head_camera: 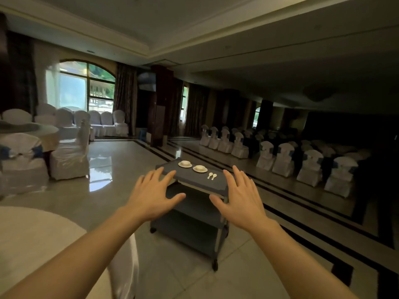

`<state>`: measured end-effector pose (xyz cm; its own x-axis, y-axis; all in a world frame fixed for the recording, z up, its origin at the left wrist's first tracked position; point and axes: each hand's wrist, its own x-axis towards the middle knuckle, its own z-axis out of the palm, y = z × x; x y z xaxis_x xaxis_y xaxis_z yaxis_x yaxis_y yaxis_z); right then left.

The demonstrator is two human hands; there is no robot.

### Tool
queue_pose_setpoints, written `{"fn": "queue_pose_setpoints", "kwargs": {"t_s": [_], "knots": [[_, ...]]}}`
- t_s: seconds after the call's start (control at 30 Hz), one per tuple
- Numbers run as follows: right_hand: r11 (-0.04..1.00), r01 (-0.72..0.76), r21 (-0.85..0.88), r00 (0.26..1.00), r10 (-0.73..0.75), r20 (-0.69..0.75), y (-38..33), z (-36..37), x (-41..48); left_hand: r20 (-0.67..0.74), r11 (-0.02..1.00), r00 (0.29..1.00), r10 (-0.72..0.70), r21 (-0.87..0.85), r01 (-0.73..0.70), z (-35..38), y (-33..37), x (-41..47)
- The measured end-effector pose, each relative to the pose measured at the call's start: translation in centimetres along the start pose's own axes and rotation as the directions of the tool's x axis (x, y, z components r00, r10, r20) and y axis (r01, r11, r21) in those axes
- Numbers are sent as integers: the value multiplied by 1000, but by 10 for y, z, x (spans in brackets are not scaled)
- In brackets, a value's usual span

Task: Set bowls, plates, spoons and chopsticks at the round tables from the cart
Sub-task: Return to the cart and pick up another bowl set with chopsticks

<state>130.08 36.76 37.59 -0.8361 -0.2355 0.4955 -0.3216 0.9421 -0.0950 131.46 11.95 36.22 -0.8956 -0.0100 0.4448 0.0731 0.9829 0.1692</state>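
Head view is showing a grey plastic cart (187, 176) with three flat rectangular shelves, standing on small dark castors on a glossy pale tiled floor (121, 169). The cart's long axis is running on a slant, from the upper left down to the lower right of the picture. On its matte top shelf two small round white bowls (185, 162) are each sitting on a round white plate (200, 170), the pair lined up along that long axis. Just beside the nearer plate, two white spoons (212, 176) are lying parallel, their lengths crossing the shelf's short way.

The left hand (151, 190) and right hand (239, 195) are reaching forward, palms down, fingers spread and straight, gripping nothing. Whether the left fingertips are touching the cart's corner cannot be told.

A round table (32, 234) under smooth white cloth is filling the lower left. Chairs (69, 156) in shiny white covers are standing at another round table farther left.
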Motion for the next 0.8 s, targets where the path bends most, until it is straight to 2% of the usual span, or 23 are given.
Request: {"fn": "queue_pose_setpoints", "kwargs": {"t_s": [0.2,0.37,0.63,0.8], "knots": [[999,6,-47,997,-2,74,29,61,141,21,998,999,-34,-56,35,81,-22,144],[1000,1,-13,998,0,68,72,117,239,27,996,998,-55,-71,57,139,-24,247],[998,-31,55,995,26,97,172,259,383,39,996,996,-82,-42,84,267,-21,410],[991,-70,116,985,51,163,239,336,486,81,990,988,-129,-38,133,335,-12,524]]}}
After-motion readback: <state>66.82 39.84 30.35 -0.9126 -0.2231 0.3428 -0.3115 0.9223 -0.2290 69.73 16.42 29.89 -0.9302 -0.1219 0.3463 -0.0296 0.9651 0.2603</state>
